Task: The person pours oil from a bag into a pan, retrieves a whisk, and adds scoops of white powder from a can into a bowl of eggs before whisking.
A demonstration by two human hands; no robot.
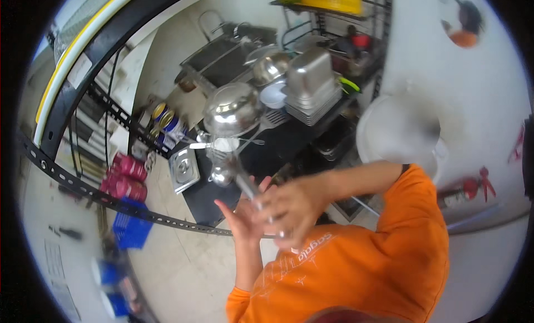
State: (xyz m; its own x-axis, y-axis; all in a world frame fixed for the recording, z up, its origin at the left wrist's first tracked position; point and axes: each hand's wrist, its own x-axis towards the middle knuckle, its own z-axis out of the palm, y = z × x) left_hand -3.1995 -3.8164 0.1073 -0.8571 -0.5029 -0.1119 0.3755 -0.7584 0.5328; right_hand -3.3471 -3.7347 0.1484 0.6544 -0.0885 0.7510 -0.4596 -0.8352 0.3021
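My right hand (290, 208) is closed around the handle of a long metal kitchen utensil (248, 185), blurred, its far end pointing at the black counter. Beside and partly behind it, my left hand (246, 218) has its palm up and fingers spread; whether it touches the utensil I cannot tell. Beyond the utensil lie a steel ladle (221, 176), a white-handled utensil (200, 146) and a slotted turner (273, 119). An upturned steel bowl (232, 108) is on the counter, with a stack of steel food pans (312, 87) to its right.
A steel pan lid (184, 168) lies at the counter's left edge. Farther back are a sink (225, 58) and a rack (333, 10) with a yellow crate. A perforated black metal shelf frame (125, 206) crosses at left. White buckets (369, 131) stand at right, near my right arm.
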